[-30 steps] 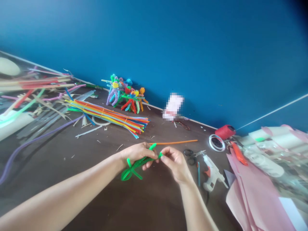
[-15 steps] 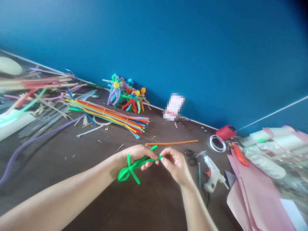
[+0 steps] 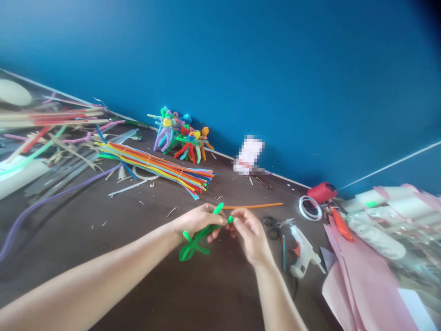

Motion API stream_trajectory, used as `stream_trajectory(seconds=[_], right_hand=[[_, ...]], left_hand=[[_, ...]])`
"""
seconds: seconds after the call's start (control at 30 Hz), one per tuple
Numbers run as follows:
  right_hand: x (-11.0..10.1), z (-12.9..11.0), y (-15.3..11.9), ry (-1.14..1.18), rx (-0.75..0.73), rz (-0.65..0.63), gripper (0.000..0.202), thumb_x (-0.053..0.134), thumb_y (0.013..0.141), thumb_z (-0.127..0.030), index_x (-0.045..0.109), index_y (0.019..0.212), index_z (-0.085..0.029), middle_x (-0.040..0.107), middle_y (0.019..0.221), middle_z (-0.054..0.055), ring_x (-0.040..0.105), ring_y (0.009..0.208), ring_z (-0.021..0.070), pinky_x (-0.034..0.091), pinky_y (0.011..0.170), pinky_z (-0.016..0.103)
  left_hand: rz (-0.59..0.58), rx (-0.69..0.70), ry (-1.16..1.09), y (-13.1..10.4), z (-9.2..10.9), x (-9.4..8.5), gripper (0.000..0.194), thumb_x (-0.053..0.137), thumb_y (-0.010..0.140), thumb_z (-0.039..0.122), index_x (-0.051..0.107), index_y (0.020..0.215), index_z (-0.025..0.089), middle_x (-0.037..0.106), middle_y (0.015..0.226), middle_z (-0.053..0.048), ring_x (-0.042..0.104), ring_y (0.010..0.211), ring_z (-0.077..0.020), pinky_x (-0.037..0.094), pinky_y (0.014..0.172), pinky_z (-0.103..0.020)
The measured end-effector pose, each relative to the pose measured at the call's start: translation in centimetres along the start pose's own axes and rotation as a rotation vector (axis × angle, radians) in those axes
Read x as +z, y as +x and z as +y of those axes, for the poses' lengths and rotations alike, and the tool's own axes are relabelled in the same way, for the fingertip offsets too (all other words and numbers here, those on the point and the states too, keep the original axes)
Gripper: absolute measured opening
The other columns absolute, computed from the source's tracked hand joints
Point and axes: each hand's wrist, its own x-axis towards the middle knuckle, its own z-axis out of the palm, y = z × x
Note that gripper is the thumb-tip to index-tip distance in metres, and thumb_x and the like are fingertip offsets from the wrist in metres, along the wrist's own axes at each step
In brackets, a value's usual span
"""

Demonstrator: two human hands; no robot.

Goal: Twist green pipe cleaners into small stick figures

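In front of me is a green pipe cleaner figure with a loop at its lower left end and short ends sticking out. My left hand is closed around its middle, thumb and fingers pinching it. With its fingertips, my right hand pinches the other end, close against the left fingertips. An orange pipe cleaner lies on the table just beyond my hands. Farther back, a banded bundle of colourful pipe cleaners rests beside several small finished pipe cleaner figures.
To the right lie black-handled scissors, a white glue gun, a white tape ring and pink sheets. Strips and sticks clutter the left. A blue wall stands behind the table.
The green figure has turned in my hands, its looped end shifting right and slightly down. Both hands keep their pinch on it, my left moving slightly right.
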Motion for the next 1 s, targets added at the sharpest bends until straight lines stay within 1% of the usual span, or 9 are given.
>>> stream_trajectory(seconds=[0.1,0.17,0.27,0.37,0.47,0.6,0.7,0.9,1.0], right_hand=[[-0.5,0.6,0.4,0.126,0.189,0.008,0.021,0.053,0.077,-0.035,0.055,0.070,-0.015,0.051,0.053,-0.003,0.042,0.041,0.0065,0.031,0.038,0.017],[-0.7,0.7,0.4,0.140,0.279,-0.009,0.028,0.053,0.075,-0.039,0.055,0.063,-0.014,0.050,0.046,-0.003,0.038,0.035,0.0057,0.025,0.033,0.017],[-0.8,0.7,0.3,0.063,0.327,-0.005,0.027,0.057,0.071,-0.036,0.053,0.056,-0.014,0.049,0.042,-0.003,0.036,0.032,0.0049,0.023,0.031,0.017],[-0.7,0.5,0.2,-0.005,0.340,-0.021,0.024,0.058,0.068,-0.031,0.051,0.053,-0.014,0.048,0.041,-0.004,0.036,0.031,0.0041,0.023,0.031,0.016],[-0.8,0.2,0.3,-0.034,0.345,-0.041,0.021,0.058,0.067,-0.030,0.051,0.054,-0.015,0.049,0.042,-0.005,0.037,0.032,0.0041,0.024,0.032,0.016],[-1.1,0.2,0.3,-0.061,0.341,-0.083,0.018,0.058,0.067,-0.028,0.052,0.057,-0.014,0.050,0.044,-0.005,0.038,0.033,0.0042,0.026,0.034,0.016],[-1.1,0.2,0.2,-0.093,0.309,-0.115,0.017,0.059,0.069,-0.029,0.054,0.062,-0.014,0.051,0.047,-0.004,0.039,0.035,0.0043,0.027,0.035,0.016],[-0.5,-1.2,-0.4,-0.273,0.164,-0.155,0.019,0.053,0.077,-0.034,0.055,0.073,-0.015,0.053,0.056,-0.003,0.041,0.041,0.0057,0.033,0.041,0.018],[0.1,-1.8,-0.8,-0.458,-0.002,-0.128,0.017,0.048,0.081,-0.031,0.053,0.073,-0.017,0.053,0.058,-0.002,0.045,0.048,0.0085,0.036,0.047,0.020]], left_hand=[[0.101,0.052,0.251,-0.5,0.7,0.4,0.017,0.054,0.068,0.029,0.056,0.064,0.012,0.052,0.042,0.002,0.045,0.035,-0.0078,0.037,0.038,-0.017],[0.145,0.065,0.437,-0.6,0.8,0.6,0.018,0.053,0.068,0.030,0.056,0.063,0.013,0.053,0.044,0.002,0.047,0.037,-0.0081,0.037,0.038,-0.017],[0.145,0.107,0.660,-0.6,0.5,0.6,0.020,0.051,0.069,0.030,0.055,0.059,0.013,0.052,0.044,0.002,0.049,0.040,-0.0085,0.037,0.040,-0.016],[0.124,0.093,0.722,-0.6,0.2,0.6,0.020,0.049,0.069,0.030,0.055,0.059,0.013,0.053,0.045,0.002,0.051,0.042,-0.0092,0.037,0.041,-0.015],[0.121,0.031,0.690,-0.7,0.3,0.6,0.020,0.049,0.068,0.032,0.055,0.061,0.014,0.055,0.047,0.001,0.051,0.042,-0.0099,0.037,0.039,-0.015],[0.099,-0.001,0.642,-0.7,0.6,0.5,0.018,0.049,0.067,0.029,0.055,0.060,0.013,0.054,0.046,0.002,0.049,0.039,-0.0091,0.037,0.038,-0.016],[0.043,-0.025,0.511,-0.5,0.7,0.1,0.015,0.051,0.066,0.026,0.057,0.061,0.013,0.052,0.043,0.003,0.046,0.036,-0.0078,0.038,0.039,-0.016],[-0.109,-0.146,0.109,0.1,0.3,-1.0,0.016,0.054,0.066,0.024,0.061,0.063,0.010,0.049,0.036,0.003,0.040,0.030,-0.0070,0.034,0.034,-0.017],[-0.157,-0.178,-0.013,0.5,-0.2,-1.4,0.015,0.055,0.065,0.022,0.061,0.062,0.009,0.049,0.036,0.001,0.040,0.030,-0.0073,0.032,0.033,-0.017]])
